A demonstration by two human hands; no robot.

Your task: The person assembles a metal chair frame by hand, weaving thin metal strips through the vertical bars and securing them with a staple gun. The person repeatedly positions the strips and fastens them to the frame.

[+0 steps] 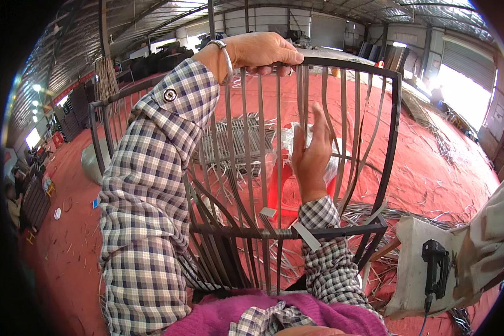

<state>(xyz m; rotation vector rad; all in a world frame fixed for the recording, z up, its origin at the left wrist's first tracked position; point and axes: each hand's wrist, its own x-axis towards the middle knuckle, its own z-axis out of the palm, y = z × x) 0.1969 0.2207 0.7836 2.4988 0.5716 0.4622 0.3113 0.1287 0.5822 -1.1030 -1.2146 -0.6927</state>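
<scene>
Both arms raised, hands apart

The left hand [260, 51] reached high, fingers curled over in a grip, bracelet on its wrist. The right hand [312, 154] stood lower, open, fingers upright, palm turned left.

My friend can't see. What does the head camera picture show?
A person's left hand grips the top bar of a dark metal chair frame, while the right hand reaches among thin grey weaving strips strung down it, over a red floor.

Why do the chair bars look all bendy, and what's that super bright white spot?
Head view: the fisheye lens bows the chair frame and rounds the picture, leaving black corners. Head view: daylight through the open doorway glares white. Head view: both the left hand and right hand look sharp.
</scene>
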